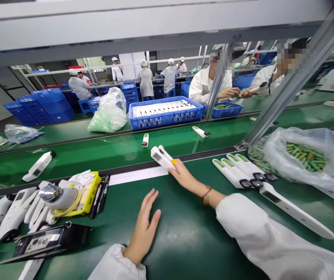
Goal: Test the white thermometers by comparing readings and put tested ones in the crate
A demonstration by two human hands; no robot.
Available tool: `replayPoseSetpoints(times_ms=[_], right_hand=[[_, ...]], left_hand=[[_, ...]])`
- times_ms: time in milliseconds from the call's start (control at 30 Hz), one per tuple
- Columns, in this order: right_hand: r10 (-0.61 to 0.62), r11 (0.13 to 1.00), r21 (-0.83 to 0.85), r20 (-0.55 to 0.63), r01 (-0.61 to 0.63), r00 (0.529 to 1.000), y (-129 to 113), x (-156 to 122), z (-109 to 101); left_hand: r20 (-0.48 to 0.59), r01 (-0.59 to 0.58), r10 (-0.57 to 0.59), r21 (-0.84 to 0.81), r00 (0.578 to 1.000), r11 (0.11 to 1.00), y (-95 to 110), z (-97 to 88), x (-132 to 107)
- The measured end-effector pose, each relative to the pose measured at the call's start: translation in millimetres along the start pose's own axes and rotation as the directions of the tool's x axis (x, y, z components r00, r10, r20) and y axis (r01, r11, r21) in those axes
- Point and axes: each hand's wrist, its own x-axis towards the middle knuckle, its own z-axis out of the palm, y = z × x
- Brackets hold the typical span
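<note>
My right hand [181,173] reaches forward to the edge of the green conveyor belt [103,155] and grips a white handheld thermometer-like device [161,156] by its yellow-marked end. My left hand [145,225] lies flat on the green bench [184,241] with the fingers stretched out, holding nothing. Three white devices [237,171] with green stickers lie side by side to the right of my right arm. A longer white device [292,208] lies beyond them.
More white devices [12,214], a yellow tray [89,194], pens and a black card lie at the left. A clear bag of green parts [307,155] sits right. Loose devices [145,140] ride the belt. A blue crate [167,112] and other workers sit opposite.
</note>
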Motion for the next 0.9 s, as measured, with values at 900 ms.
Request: replayPoseSetpoints(times_ms=[900], right_hand=[[0.434, 0.825, -0.197, -0.379, -0.530, 0.817, 170, 166, -75]], left_hand=[[-0.683, 0.369, -0.141, 0.199, 0.716, 0.908, -52, -90.0, 294]])
